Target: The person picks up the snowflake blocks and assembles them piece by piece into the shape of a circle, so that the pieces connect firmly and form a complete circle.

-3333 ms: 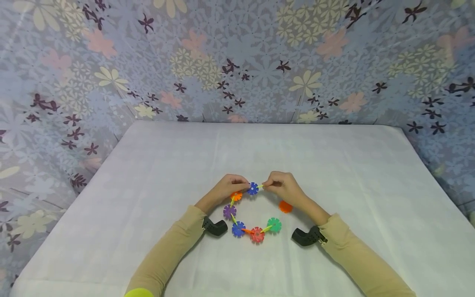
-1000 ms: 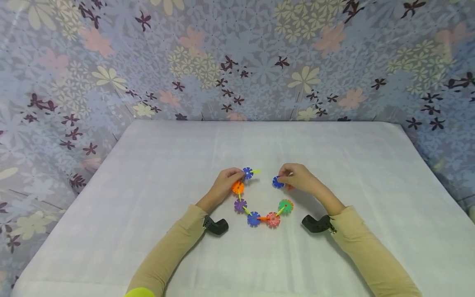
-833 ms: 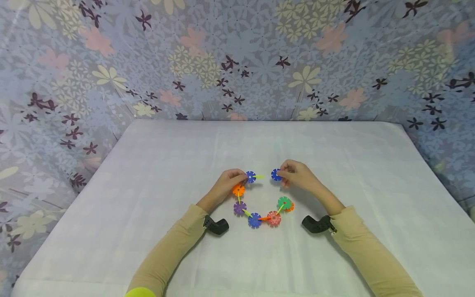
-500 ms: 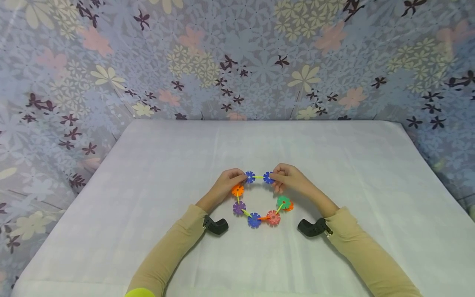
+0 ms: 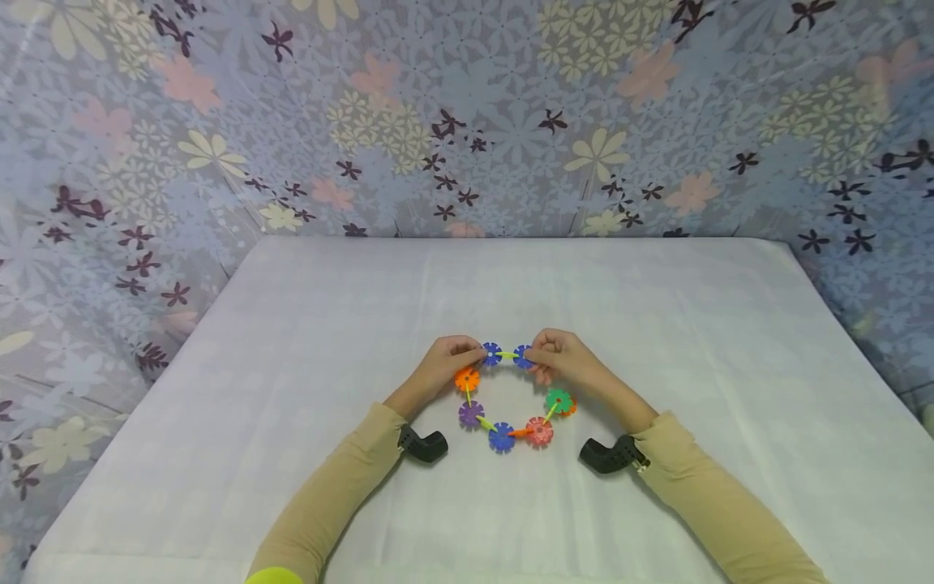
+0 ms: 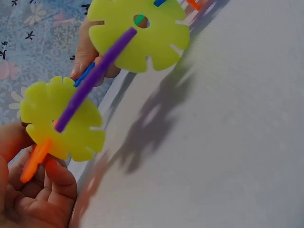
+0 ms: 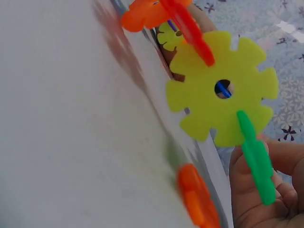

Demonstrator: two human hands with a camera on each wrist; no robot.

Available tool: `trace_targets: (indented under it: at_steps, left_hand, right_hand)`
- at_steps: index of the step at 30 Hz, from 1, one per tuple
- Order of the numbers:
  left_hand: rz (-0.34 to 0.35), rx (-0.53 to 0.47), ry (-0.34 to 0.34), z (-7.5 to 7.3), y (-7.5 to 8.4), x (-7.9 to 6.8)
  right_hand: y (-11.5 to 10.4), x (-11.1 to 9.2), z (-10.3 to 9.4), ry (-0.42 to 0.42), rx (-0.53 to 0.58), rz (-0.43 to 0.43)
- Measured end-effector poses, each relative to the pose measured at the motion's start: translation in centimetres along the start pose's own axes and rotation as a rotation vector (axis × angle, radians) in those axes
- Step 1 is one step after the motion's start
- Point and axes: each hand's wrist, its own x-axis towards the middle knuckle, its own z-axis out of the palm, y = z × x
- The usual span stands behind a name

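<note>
A curved chain of toothed plastic discs joined by short sticks lies on the white table (image 5: 657, 324). My left hand (image 5: 454, 360) pinches the blue end disc (image 5: 492, 354). My right hand (image 5: 552, 362) pinches a second blue disc (image 5: 522, 356), which sits on the yellow stick (image 5: 507, 354) between the two. The chain runs down through orange (image 5: 467, 379), purple (image 5: 470, 414), blue (image 5: 501, 437), red (image 5: 540, 431) and green (image 5: 558, 400) discs. In the wrist views, whose colours look shifted, the pinched discs (image 6: 61, 118) (image 7: 222, 88) hang just above the cloth.
A loose orange disc (image 5: 571, 406) lies partly under the green one. Black wrist mounts (image 5: 423, 446) (image 5: 606, 456) rest close to the chain. A floral backdrop (image 5: 467, 122) rises behind the table's far edge and along both sides.
My right hand carried the second blue disc leftward and pushed it onto the yellow stick of the disc my left hand holds. The gap between both blue discs has closed.
</note>
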Motion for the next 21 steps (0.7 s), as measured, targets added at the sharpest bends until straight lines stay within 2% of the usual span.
trace_targets:
  at_steps: [6,13,15,17,21]
  left_hand:
    - [-0.01,-0.01,-0.016,-0.1,0.1,0.0]
    - [-0.031,-0.123,-0.047,-0.1,0.2,-0.4]
    - [-0.036,-0.123,-0.075,-0.1,0.9,-0.7]
    - [-0.043,-0.115,-0.108,-0.2,1.0,-0.8]
    - [-0.051,-0.039,-0.155,-0.2,0.7,-0.6]
  right_hand:
    - [0.4,0.0,0.3,0.02,0.031,-0.001]
    - [0.1,0.3,0.9,0.029,-0.009,0.01]
    - [0.0,0.5,1.2,0.031,-0.007,0.014]
    - [0.0,0.5,1.4,0.033,0.003,0.007]
    - [-0.3,0.3,1.9,0.011,0.021,-0.019]
